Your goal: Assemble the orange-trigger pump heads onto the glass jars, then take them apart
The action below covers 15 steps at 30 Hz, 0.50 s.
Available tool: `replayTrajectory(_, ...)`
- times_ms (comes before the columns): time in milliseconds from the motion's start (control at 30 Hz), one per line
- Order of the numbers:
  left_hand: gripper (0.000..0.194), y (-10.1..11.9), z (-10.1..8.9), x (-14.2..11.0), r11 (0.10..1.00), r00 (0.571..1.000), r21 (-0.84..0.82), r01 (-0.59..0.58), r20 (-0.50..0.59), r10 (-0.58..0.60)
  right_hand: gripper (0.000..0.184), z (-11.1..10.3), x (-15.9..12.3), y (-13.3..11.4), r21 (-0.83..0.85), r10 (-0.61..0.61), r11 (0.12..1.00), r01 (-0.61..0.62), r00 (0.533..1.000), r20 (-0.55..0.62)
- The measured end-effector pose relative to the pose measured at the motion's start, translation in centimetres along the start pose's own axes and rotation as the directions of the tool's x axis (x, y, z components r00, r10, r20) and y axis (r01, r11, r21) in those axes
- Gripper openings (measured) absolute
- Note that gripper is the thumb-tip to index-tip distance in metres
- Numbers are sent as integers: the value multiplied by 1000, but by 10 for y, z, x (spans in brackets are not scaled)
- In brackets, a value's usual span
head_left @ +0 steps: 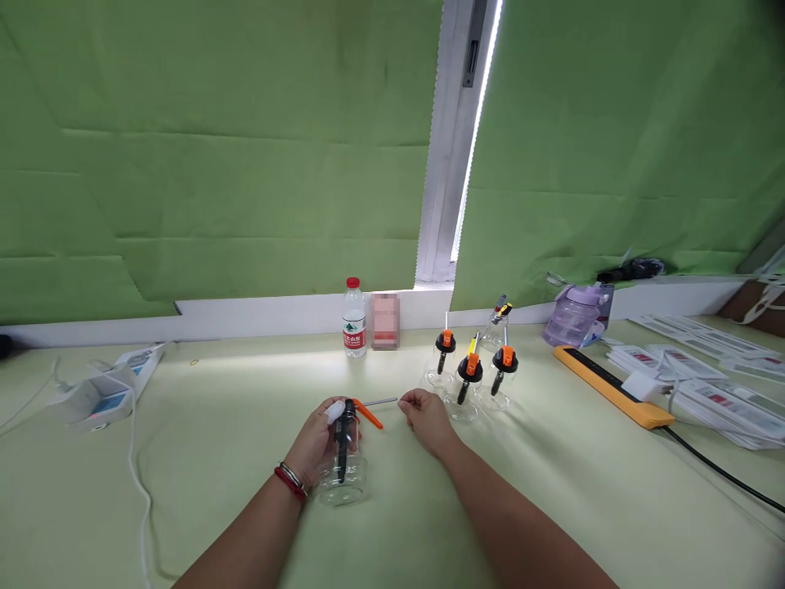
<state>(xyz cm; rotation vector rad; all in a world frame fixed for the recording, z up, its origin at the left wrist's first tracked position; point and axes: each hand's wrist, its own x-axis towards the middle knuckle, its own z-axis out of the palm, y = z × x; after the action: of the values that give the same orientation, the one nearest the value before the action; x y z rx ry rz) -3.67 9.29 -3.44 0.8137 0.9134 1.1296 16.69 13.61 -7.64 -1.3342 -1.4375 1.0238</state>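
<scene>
While fingers (405,400) pinch it, the tube (381,402) points crosswise, rightward.

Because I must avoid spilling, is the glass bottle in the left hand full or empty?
The glass bottle in the left hand looks empty: no liquid line shows inside its clear glass.

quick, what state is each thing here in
held bottle, capped, in left hand
orange lever, sticking out
thin tube, sideways, end pinched by right hand
three bottles, standing, capped
water bottle, upright, capped
purple jug, upright, lidded
white power strip, plugs in
orange power strip, cord attached
pink box, upright
green blinds, down, gap between
</scene>
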Motion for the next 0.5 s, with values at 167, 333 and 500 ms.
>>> replayTrajectory(167, 29, 1, 3, -3, 998, 995, -43, -55, -89, 51, 12, 3, -4, -8, -388, -189, 898, 207, 978, 86)
replayTrajectory(333, 29, 1, 1, -4, 995, 990, -35, -92, -109, 88, 9, 10, -4, -12, -516, -172, 834, 197, 980, 97)
replayTrajectory(500, 27, -1, -2, -1, 990, 983, -28, -135, -130, 130, 23, 10, -2, -5, -408, -139, 900, 152, 988, 62)
